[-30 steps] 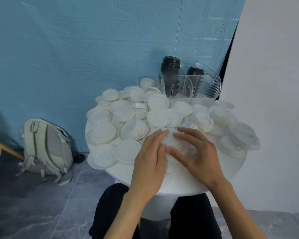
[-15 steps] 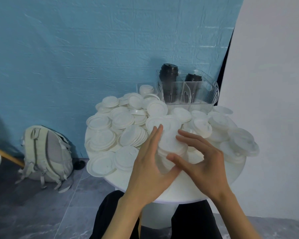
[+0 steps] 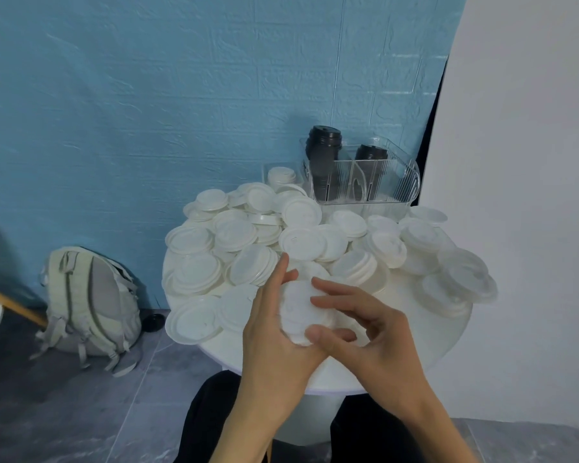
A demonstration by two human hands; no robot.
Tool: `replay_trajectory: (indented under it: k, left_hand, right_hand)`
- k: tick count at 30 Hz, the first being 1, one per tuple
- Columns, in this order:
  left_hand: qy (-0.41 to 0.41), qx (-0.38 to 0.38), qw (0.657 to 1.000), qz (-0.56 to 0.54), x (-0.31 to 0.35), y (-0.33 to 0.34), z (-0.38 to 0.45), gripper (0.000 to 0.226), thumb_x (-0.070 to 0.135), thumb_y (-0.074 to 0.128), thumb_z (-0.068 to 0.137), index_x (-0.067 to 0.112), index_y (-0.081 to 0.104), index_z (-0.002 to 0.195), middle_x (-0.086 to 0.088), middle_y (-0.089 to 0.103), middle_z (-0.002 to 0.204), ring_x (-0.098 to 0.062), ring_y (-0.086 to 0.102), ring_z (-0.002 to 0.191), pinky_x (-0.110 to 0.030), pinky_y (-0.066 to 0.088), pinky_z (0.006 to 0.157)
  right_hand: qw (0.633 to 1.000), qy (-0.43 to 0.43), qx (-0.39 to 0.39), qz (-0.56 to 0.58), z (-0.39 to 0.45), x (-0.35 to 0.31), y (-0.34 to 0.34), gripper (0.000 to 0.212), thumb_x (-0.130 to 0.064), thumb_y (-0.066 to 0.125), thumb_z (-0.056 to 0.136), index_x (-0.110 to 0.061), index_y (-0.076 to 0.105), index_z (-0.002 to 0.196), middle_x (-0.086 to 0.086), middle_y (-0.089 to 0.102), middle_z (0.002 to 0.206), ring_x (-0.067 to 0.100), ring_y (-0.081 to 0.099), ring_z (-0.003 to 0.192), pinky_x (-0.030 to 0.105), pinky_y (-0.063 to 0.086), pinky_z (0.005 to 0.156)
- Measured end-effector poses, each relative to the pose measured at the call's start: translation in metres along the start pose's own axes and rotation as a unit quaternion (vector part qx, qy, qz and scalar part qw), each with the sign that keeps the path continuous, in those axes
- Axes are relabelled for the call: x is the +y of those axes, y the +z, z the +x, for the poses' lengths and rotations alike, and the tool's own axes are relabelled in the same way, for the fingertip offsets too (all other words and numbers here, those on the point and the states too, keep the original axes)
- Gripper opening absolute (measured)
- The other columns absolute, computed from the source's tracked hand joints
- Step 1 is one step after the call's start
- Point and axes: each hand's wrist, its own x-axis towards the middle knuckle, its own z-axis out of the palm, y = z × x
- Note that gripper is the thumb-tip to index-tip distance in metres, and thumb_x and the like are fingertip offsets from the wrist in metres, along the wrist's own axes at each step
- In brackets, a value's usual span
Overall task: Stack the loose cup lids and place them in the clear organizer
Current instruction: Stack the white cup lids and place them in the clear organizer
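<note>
Both your hands, left and right, grip a small lid stack; loose lids cover the table, and the clear organizer at one o'clock awaits.

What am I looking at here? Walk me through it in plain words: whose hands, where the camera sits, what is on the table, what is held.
There is no machine: a person wears a wide-angle camera on the head, looking down at their own bare hands. The left hand and right hand together hold a small stack of white cup lids above the near edge of a round white table. Loose white lids cover most of it. At the back stands a clear organizer with stacks of black lids in its compartments. On the floor to the left, a pale backpack leans by the blue wall.
</note>
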Motion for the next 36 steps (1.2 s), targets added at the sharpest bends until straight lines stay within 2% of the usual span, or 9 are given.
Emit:
replay_trajectory:
  k: [3, 6, 9, 13, 18, 23, 28, 32, 36]
  left_hand:
    - [0.007, 0.030, 0.999, 0.027, -0.009, -0.001, -0.002, 0.100, 0.042, 0.096, 0.059, 0.062, 0.039, 0.138, 0.029, 0.060, 0.128, 0.005, 0.055, 0.125, -0.024, 0.047, 0.102]
    - [0.006, 0.047, 0.998, 0.035, -0.018, -0.004, 0.000, 0.099, 0.042, 0.093, 0.057, 0.055, 0.043, 0.141, 0.027, 0.060, 0.129, 0.003, 0.054, 0.126, -0.022, 0.044, 0.103]
    - [0.008, 0.027, 0.999, 0.041, -0.021, -0.006, -0.001, 0.098, 0.029, 0.096, 0.062, 0.049, 0.046, 0.144, 0.030, 0.057, 0.133, 0.008, 0.049, 0.130, -0.017, 0.040, 0.104]
    - [0.011, 0.010, 0.999, 0.042, -0.019, -0.004, -0.002, 0.096, 0.026, 0.098, 0.061, 0.062, 0.045, 0.132, 0.035, 0.055, 0.128, 0.012, 0.048, 0.126, -0.006, 0.038, 0.096]
    - [0.012, 0.010, 0.999, 0.029, -0.015, -0.003, -0.001, 0.103, 0.039, 0.099, 0.049, 0.073, 0.041, 0.127, 0.036, 0.053, 0.123, 0.010, 0.048, 0.123, -0.015, 0.040, 0.095]
    - [0.015, 0.026, 0.999, 0.025, -0.013, -0.002, 0.003, 0.104, 0.046, 0.101, 0.039, 0.071, 0.043, 0.122, 0.037, 0.054, 0.124, 0.011, 0.049, 0.122, -0.006, 0.039, 0.092]
    - [0.014, 0.064, 0.998, 0.020, -0.014, -0.002, 0.006, 0.097, 0.057, 0.094, 0.047, 0.073, 0.039, 0.125, 0.036, 0.053, 0.124, 0.009, 0.049, 0.123, -0.004, 0.037, 0.093]
    - [0.037, 0.057, 0.997, 0.023, -0.009, 0.001, 0.006, 0.100, 0.045, 0.094, 0.060, 0.077, 0.031, 0.131, 0.029, 0.054, 0.128, 0.008, 0.050, 0.124, -0.008, 0.043, 0.095]
    - [0.039, 0.021, 0.999, -0.003, -0.004, 0.004, 0.003, 0.112, 0.043, 0.096, 0.051, 0.070, 0.031, 0.138, 0.037, 0.048, 0.132, 0.008, 0.050, 0.127, -0.009, 0.045, 0.097]
  right_hand:
    - [0.999, -0.023, 0.025, -0.036, 0.007, 0.004, -0.014, 0.015, -0.026, 0.074, 0.091, -0.029, 0.080, 0.104, -0.016, 0.072, 0.122, 0.005, 0.062, 0.124, 0.027, 0.047, 0.105]
    - [0.967, -0.060, 0.080, -0.232, 0.018, 0.014, -0.036, 0.028, -0.043, 0.068, 0.091, -0.041, 0.070, 0.119, -0.027, 0.063, 0.130, 0.001, 0.051, 0.131, 0.026, 0.038, 0.107]
    - [0.909, -0.032, 0.016, -0.416, 0.022, 0.023, -0.042, 0.064, -0.077, 0.057, 0.079, -0.052, 0.051, 0.137, -0.033, 0.043, 0.142, -0.001, 0.029, 0.135, 0.030, 0.019, 0.102]
    - [0.883, -0.006, -0.058, -0.465, 0.023, 0.034, -0.038, 0.084, -0.091, 0.048, 0.070, -0.055, 0.038, 0.145, -0.032, 0.032, 0.148, 0.005, 0.022, 0.137, 0.029, 0.015, 0.102]
    - [0.895, -0.004, -0.051, -0.443, 0.026, 0.039, -0.038, 0.078, -0.089, 0.050, 0.070, -0.055, 0.049, 0.139, -0.036, 0.044, 0.138, 0.002, 0.029, 0.129, 0.025, 0.014, 0.099]
    - [0.922, -0.010, -0.013, -0.387, 0.027, 0.036, -0.040, 0.076, -0.094, 0.054, 0.063, -0.062, 0.050, 0.132, -0.039, 0.044, 0.137, -0.005, 0.031, 0.128, 0.013, 0.011, 0.102]
    - [0.965, -0.016, 0.045, -0.259, 0.029, 0.017, -0.044, 0.062, -0.068, 0.077, 0.069, -0.061, 0.056, 0.128, -0.032, 0.048, 0.140, -0.003, 0.039, 0.135, 0.024, 0.028, 0.108]
    - [0.988, -0.024, -0.047, -0.145, 0.023, -0.003, -0.030, 0.054, -0.052, 0.081, 0.072, -0.048, 0.066, 0.124, -0.020, 0.051, 0.141, 0.007, 0.046, 0.137, 0.005, 0.032, 0.099]
    - [0.988, 0.006, -0.112, -0.108, 0.017, -0.001, -0.009, 0.050, -0.027, 0.085, 0.074, -0.043, 0.070, 0.119, -0.019, 0.051, 0.139, 0.009, 0.044, 0.139, 0.025, 0.038, 0.110]
